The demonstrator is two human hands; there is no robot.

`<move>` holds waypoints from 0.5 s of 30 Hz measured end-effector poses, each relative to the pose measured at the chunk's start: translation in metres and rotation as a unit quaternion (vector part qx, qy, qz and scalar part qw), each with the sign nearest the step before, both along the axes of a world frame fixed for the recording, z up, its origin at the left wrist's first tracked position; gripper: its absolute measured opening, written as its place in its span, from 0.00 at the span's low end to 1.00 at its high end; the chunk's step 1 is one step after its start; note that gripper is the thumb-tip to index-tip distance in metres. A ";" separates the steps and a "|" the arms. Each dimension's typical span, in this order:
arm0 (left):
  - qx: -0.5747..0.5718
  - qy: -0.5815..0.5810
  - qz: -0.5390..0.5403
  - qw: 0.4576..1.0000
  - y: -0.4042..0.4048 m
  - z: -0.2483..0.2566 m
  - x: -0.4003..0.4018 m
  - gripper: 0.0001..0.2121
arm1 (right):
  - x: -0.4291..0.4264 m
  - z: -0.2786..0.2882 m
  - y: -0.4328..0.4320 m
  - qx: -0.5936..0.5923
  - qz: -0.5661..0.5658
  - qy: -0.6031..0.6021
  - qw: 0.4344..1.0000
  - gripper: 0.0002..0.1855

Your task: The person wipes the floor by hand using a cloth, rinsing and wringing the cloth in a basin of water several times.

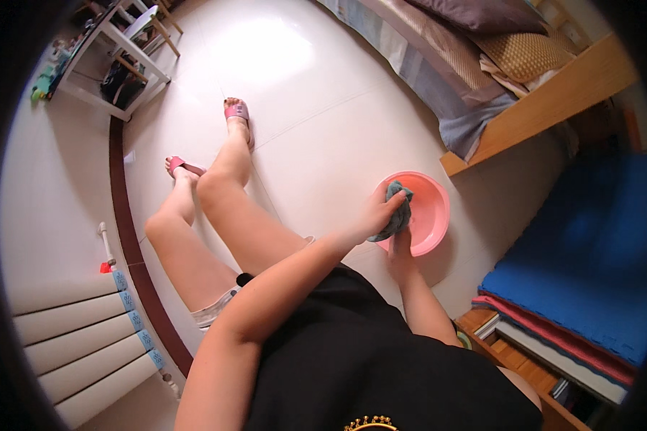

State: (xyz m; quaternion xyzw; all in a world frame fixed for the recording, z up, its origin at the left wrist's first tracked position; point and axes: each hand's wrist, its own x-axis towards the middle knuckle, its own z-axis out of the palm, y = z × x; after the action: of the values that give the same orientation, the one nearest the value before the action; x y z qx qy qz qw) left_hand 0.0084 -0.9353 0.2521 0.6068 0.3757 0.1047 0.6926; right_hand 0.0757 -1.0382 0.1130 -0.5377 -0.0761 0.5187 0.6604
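My left hand (380, 213) grips a bunched grey-green cloth (398, 213), its thumb lying across the top. Just below, my right hand (400, 245) meets the cloth's lower end; its fingers are partly hidden behind the fabric, and it seems to hold it too. Both hands are over the near left side of a pink plastic basin (434, 215), which stands on the tiled floor. The visible part of the basin's inside shows a smooth pink bottom.
Right of the basin is a wooden bed frame (539, 108) with bedding (420, 54). Blue foam mats (577, 242) lie stacked at the right, above an open wooden drawer (523, 361). A white radiator (81, 334) lines the left wall. A white-legged table (135, 43) stands at upper left.
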 end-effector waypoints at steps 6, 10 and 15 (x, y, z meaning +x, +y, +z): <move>0.032 -0.028 0.071 0.997 0.037 0.046 -0.022 0.18 | 0.006 0.094 0.047 0.235 0.148 -0.029 0.960 0.29; 0.033 -0.097 0.115 0.988 0.070 0.074 -0.054 0.19 | 0.009 0.113 0.077 0.245 0.274 0.013 0.930 0.28; 0.045 -0.136 0.169 0.975 0.119 0.123 -0.131 0.20 | -0.039 0.198 0.132 0.252 0.288 0.009 0.924 0.18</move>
State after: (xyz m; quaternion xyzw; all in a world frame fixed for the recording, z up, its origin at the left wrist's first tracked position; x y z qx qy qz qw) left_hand -0.1230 -0.8163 0.3748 0.5450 0.3698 0.3188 0.6816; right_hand 0.0363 -0.9067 0.3110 -0.3032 -0.3500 0.6554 0.5967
